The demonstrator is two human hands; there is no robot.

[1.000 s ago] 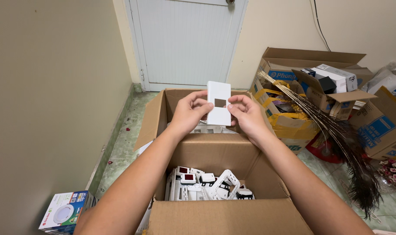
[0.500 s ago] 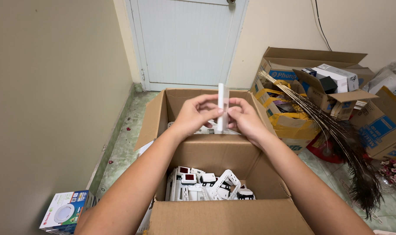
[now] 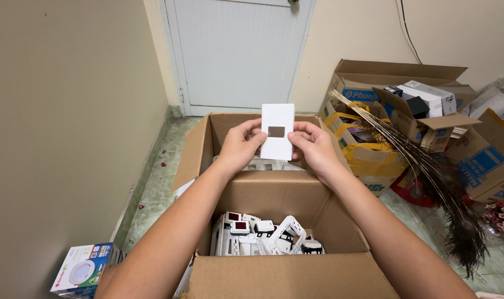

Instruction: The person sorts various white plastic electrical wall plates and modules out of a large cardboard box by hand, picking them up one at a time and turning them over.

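Head view shows a white switch plate (image 3: 277, 132) with one small rectangular window, held upright and flat toward the camera, above the far part of the open cardboard box (image 3: 274, 194). The left hand (image 3: 242, 145) pinches its left edge and the right hand (image 3: 314, 148) its right edge, both clamped on it, the fingers clear of the window. To do it well, I think the grip should stay on the edges only. Below the hands, nearer to the person, white switch parts (image 3: 265, 235) lie in the box. Right of the right hand stand more cartons (image 3: 407, 105) and peacock feathers (image 3: 429, 171).

Open air above the box flaps (image 3: 192, 155) — white parts (image 3: 263, 235) crowd below.
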